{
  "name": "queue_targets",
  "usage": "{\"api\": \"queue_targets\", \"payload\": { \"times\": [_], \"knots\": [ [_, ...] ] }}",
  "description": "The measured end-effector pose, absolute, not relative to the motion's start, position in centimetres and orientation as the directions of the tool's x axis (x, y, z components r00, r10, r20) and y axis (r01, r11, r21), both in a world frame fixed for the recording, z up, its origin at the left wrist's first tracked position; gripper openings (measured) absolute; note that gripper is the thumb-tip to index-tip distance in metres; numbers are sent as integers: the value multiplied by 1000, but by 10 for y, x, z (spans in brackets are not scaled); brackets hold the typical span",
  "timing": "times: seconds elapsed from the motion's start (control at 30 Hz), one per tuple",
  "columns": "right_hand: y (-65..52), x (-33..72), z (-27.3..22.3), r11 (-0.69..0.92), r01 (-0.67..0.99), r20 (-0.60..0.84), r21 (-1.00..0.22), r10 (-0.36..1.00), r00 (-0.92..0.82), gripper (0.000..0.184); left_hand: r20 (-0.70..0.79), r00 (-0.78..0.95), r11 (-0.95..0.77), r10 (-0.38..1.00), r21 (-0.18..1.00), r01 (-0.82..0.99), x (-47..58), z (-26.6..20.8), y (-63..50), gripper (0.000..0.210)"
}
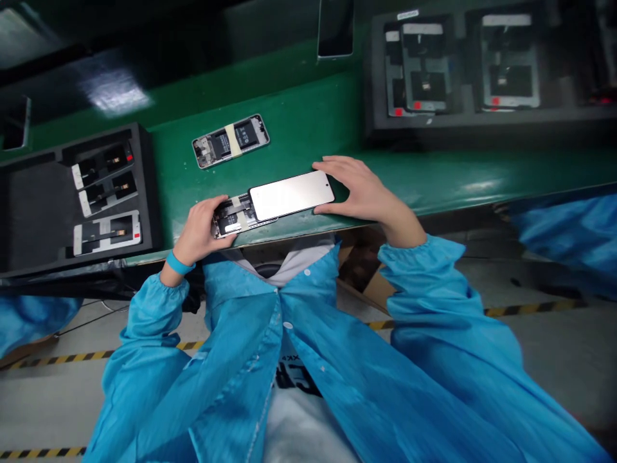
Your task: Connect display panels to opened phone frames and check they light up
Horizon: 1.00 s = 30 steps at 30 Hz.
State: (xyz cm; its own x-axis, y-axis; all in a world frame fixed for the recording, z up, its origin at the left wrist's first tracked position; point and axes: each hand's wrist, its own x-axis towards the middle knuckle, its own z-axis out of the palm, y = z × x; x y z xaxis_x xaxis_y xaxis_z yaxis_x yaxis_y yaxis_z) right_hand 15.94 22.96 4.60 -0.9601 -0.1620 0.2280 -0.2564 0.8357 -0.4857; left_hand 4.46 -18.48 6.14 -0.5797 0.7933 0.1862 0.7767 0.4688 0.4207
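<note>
My left hand (205,225) grips the left end of an opened phone body (238,215), its thumb along the near edge and fingers along the far edge. Over the right part of that body lies a phone screen (292,195) with a bright white face. My right hand (354,190) holds the screen's right end between thumb and fingers. Whether the screen touches the body beneath cannot be made out. Behind them on the green bench lies a second opened phone body (231,141), with a strip of pale tape across its battery.
A black foam tray (149,193) with several screen parts stands at the left. Another dark tray (385,125) with similar parts is at the back right. A dark phone-like panel (335,29) lies at the far side. The green bench's (434,186) front edge runs just before me.
</note>
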Motion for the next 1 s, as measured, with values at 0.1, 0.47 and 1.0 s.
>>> {"api": "queue_targets", "payload": {
  "times": [0.1,0.47,1.0],
  "knots": [
    [231,160,45,836,-264,231,-481,-169,-958,107,181,-580,463,794,439,770,45,61,-185,84],
    [227,162,47,864,-245,217,-440,-162,-963,98,120,-588,478,800,465,745,42,53,-181,92],
    [233,155,31,843,-439,406,-311,-299,-863,72,135,-568,411,812,559,720,36,54,-172,49]
  ]
}}
